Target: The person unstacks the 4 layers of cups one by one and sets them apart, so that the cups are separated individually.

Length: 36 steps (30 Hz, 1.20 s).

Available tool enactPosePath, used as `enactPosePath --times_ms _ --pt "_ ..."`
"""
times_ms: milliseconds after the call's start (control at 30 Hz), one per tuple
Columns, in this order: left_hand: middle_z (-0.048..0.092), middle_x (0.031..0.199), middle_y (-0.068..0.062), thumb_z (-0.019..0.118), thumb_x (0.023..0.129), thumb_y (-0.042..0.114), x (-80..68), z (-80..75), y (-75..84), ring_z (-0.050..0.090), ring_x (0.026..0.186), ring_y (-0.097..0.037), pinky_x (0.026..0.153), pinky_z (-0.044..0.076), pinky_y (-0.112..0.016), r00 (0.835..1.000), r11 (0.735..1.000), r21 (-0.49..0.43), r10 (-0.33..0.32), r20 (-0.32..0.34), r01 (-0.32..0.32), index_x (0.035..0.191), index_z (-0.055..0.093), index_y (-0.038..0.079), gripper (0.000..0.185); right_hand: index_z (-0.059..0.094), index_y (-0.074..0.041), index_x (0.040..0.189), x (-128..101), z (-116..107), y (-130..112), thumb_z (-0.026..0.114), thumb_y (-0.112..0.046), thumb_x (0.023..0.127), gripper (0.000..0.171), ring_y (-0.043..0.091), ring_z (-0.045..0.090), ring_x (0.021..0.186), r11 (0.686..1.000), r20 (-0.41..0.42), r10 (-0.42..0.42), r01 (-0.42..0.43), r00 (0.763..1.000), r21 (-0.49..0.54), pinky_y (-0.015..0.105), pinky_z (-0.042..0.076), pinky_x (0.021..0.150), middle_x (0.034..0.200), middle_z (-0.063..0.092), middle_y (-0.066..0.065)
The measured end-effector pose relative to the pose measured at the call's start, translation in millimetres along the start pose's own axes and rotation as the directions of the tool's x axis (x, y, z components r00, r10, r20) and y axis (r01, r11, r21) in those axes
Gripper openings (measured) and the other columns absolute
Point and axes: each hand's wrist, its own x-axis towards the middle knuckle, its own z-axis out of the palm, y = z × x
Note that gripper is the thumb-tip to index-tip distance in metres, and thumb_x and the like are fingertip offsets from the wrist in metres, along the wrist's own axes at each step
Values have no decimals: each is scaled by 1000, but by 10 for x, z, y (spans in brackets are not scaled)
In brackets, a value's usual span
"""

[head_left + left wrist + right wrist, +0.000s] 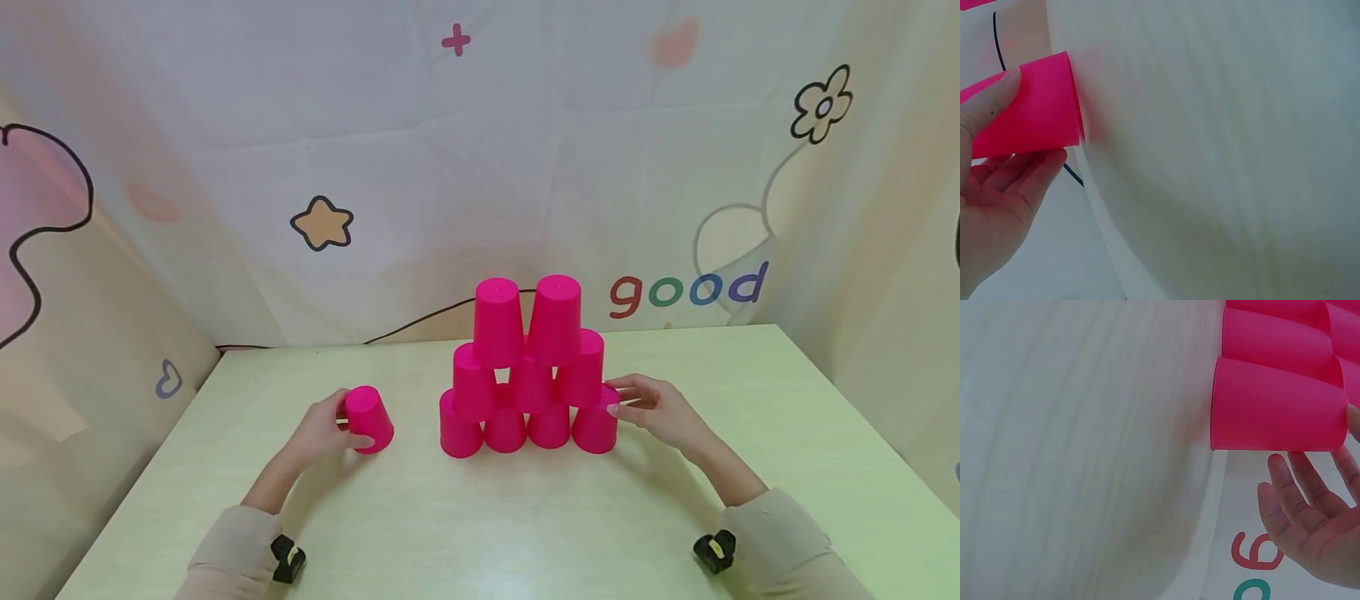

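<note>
My left hand (321, 431) grips an upside-down pink cup (367, 408) at the left of the table, thumb on the near side and fingers behind. In the left wrist view, that cup's rim (1074, 103) is right at the tabletop. To its right rises a three-tier pyramid of upside-down pink cups, with two top cups (498, 321) side by side. My right hand (663, 412) is at the bottom tier's right-end cup (595, 431), its fingers loosely spread. The right wrist view shows the thumb (1354, 419) at this cup's base and fingertips along its side.
The pale wooden table (525, 525) ends at a printed cloth backdrop (390, 167) close behind the pyramid. More cloth hangs along both sides. Black wrist devices sit by the left sleeve (236, 537) and the right sleeve (776, 529).
</note>
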Motion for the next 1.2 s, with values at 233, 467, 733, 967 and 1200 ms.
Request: enactPosePath --times_ms 233,467,733,967,1200 --pt "53 114 -20 75 72 7 -41 -47 47 51 104 -38 82 49 -44 999 999 13 -31 -11 31 122 39 -5 62 51 2 122 -1 -2 -4 64 -16 85 43 34 54 101 1000 1 -3 3 1000 -8 42 51 79 117 53 21" --pt "48 123 -25 73 75 9 -58 -149 199 46 112 -41 90 42 -51 997 999 30 33 -67 -31 131 32 -4 71 51 2 122 -4 -15 1 64 -16 85 43 34 55 101 1000 0 -13 13 1000 -9 43 51 79 116 53 21" --pt "45 127 -24 71 76 6 -86 -193 398 42 116 -41 95 38 -52 989 995 34 94 -115 -91 133 31 -2 70 51 3 122 6 -18 4 64 -15 85 43 35 54 101 1000 5 -14 14 1000 -9 42 51 78 116 53 22" --pt "45 129 -23 69 78 6 -81 -156 578 42 119 -38 96 37 -50 975 985 19 173 -140 -172 132 35 -3 65 51 3 122 6 -13 9 64 -15 85 43 35 54 101 1000 5 -15 15 1000 -5 44 51 79 116 54 22" --pt "45 129 -20 70 78 5 -82 -86 796 42 119 -36 95 38 -48 966 975 3 219 -135 -220 132 37 -2 64 51 3 122 10 -7 12 64 -16 85 43 35 54 101 1000 5 -16 16 1000 -3 44 51 79 116 53 21"
